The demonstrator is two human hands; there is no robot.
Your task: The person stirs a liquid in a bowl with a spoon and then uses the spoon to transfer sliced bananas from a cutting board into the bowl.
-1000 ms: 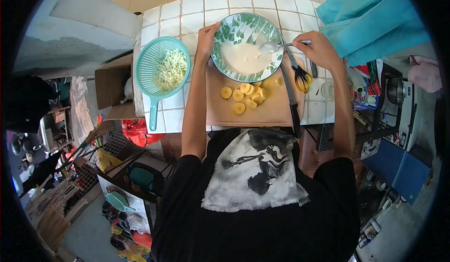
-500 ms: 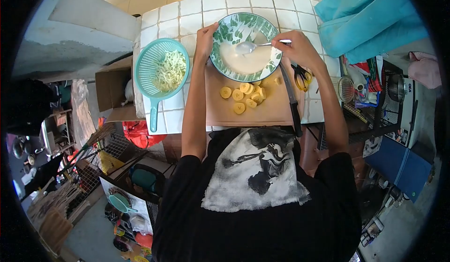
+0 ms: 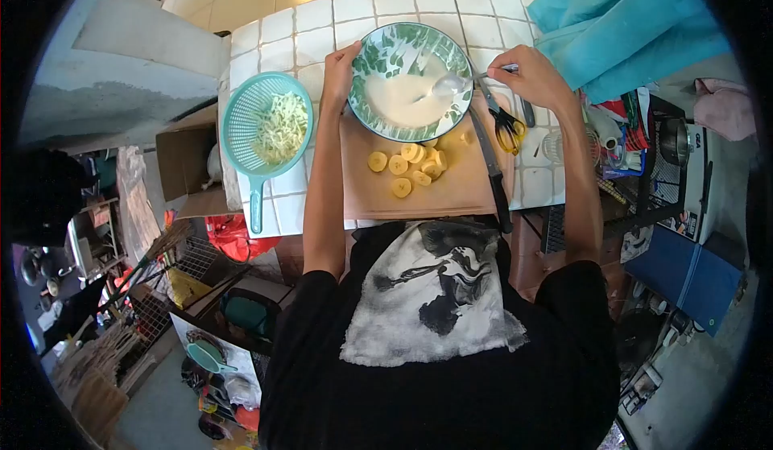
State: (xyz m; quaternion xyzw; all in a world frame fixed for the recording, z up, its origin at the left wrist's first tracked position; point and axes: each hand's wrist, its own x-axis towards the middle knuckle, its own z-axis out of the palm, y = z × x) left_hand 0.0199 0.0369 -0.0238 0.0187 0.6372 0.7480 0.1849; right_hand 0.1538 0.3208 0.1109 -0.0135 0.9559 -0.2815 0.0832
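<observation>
My left hand [image 3: 341,70] grips the rim of a green-and-white enamel bowl [image 3: 364,112] at its left side. Inside the bowl lies a pale, creamy batter [image 3: 398,102]. In my right hand [image 3: 527,76] is the handle of a metal spoon [image 3: 448,85], whose head is at the bowl's right inner wall, above the batter's edge. The bowl overlaps the far part of a tan cutting board [image 3: 370,196]. Several yellow banana slices [image 3: 413,154] rest on the board, just in front of the bowl. A knife [image 3: 493,168] with a black handle lies along the board's right side.
A turquoise colander [image 3: 233,128] of shredded cabbage [image 3: 281,128] stands left on the white tiled table [image 3: 314,17]. Yellow-and-black scissors [image 3: 507,132] lie right of the bowl, below my right hand. Turquoise cloth [image 3: 620,31] covers the far right corner.
My right hand has moved right, bringing the spoon from the batter's middle to the bowl's right side. My left hand still holds the rim. The whole view has shifted slightly.
</observation>
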